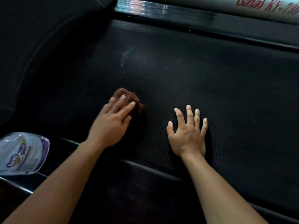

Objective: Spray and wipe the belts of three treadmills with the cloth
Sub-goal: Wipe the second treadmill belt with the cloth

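Where the two bare forearms entered from the bottom edge, a spray bottle (24,153) lay on its side at about 8 o'clock in the view. Its clear body with the purple-and-white label rested on the dark ledge beside the near side rail (145,167), well apart from both hands.

Just past that rail, the right hand (187,135) lay palm-down on the black textured treadmill belt (218,81). Its fingers were straight and fanned apart, its thumb angled out toward 10 o'clock, and it held nothing.

At 9 o'clock from it, near but not touching, the left hand (113,120) appeared slightly blurred. Its fingers were extended and pressed flat on top of a bunched brown cloth (127,94). The cloth sat on the belt and stuck out beyond the fingertips toward 12 o'clock.

Farther up the belt, at 12 o'clock from the cloth, a pale streak of spray droplets (127,57) glistened on the weave.

Beyond that ran the far side rail (210,21) with a shiny metal strip (153,8). At 1 o'clock a light-coloured frame part (275,12) carried red lettering that read partly as "Ganas KY-73".
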The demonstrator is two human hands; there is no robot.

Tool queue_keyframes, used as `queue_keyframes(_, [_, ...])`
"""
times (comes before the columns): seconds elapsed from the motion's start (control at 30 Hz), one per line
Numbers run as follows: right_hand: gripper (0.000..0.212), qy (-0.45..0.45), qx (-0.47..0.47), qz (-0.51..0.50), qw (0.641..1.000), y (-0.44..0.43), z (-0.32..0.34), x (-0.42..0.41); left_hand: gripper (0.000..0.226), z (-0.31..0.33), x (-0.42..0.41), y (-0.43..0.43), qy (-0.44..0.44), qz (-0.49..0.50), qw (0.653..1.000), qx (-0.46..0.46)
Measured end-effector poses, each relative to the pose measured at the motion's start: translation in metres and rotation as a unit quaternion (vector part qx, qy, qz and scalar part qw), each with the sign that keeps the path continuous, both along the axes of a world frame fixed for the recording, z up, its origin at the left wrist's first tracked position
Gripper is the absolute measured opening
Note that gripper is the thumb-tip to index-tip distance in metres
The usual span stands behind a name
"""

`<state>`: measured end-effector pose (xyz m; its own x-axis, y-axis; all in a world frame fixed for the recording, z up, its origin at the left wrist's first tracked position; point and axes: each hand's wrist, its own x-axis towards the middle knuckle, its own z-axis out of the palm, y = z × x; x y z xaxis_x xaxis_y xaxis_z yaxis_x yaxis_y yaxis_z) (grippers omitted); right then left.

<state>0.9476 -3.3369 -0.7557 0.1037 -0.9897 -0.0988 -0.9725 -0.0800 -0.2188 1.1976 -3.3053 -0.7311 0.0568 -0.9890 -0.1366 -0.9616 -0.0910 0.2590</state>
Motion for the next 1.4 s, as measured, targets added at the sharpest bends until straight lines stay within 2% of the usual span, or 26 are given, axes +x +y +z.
queue_keyframes(0.1, [0.060,-0.001,0.000,-0.003,1.000,-0.001,0.001,0.001,0.054,0.006,0.042,-0.013,0.000,0.129,0.991,0.028])
queue_keyframes(0.2, [0.059,0.000,0.009,-0.001,1.000,-0.002,0.000,0.000,0.055,0.009,0.050,-0.042,-0.012,0.156,0.987,0.036])
queue_keyframes(0.3, [0.058,-0.002,0.003,-0.004,1.000,-0.002,-0.001,0.000,0.056,0.010,0.022,-0.070,-0.028,0.109,0.993,0.030])
queue_keyframes(0.4, [0.059,0.001,0.007,-0.002,1.000,-0.002,-0.001,0.000,0.056,0.001,-0.021,-0.075,-0.034,0.000,0.999,0.001])
queue_keyframes(0.5, [0.065,-0.010,0.001,-0.006,1.000,-0.003,-0.001,0.000,0.062,-0.008,-0.056,-0.047,-0.037,-0.093,0.995,-0.003])
queue_keyframes(0.6, [0.066,-0.013,-0.008,-0.008,1.000,-0.001,0.000,0.001,0.061,-0.007,-0.063,-0.005,-0.014,-0.119,0.993,-0.002])
queue_keyframes(0.7, [0.060,-0.004,-0.001,-0.006,1.000,0.000,0.001,0.000,0.060,-0.008,-0.035,0.019,-0.006,-0.082,0.997,0.000])
queue_keyframes(0.8, [0.058,-0.006,0.002,-0.004,1.000,0.000,0.002,0.000,0.056,-0.010,0.010,0.018,-0.004,0.002,1.000,0.013])
queue_keyframes(0.9, [0.058,-0.005,0.002,-0.005,1.000,-0.001,0.000,0.000,0.058,-0.003,0.041,-0.001,0.004,0.100,0.995,0.010])
queue_keyframes(1.0, [0.058,-0.010,0.006,-0.004,1.000,-0.001,0.001,-0.001,0.057,0.003,0.048,-0.036,0.007,0.132,0.991,0.026])
queue_keyframes(1.1, [0.059,-0.008,0.015,-0.002,1.000,-0.002,0.002,-0.001,0.057,0.005,0.032,-0.066,-0.004,0.106,0.994,0.020])
queue_keyframes(1.2, [0.059,-0.011,0.022,-0.001,1.000,-0.003,0.004,0.000,0.057,0.009,-0.006,-0.075,-0.022,0.035,0.999,0.001])
queue_keyframes(1.33, [0.060,-0.012,0.031,0.003,0.999,-0.003,0.006,0.001,0.057,-0.002,-0.042,-0.031,-0.032,-0.132,0.990,-0.027])
queue_keyframes(1.4, [0.060,-0.009,0.022,0.003,1.000,-0.004,0.008,0.003,0.059,-0.005,-0.034,-0.004,-0.036,-0.130,0.991,-0.012])
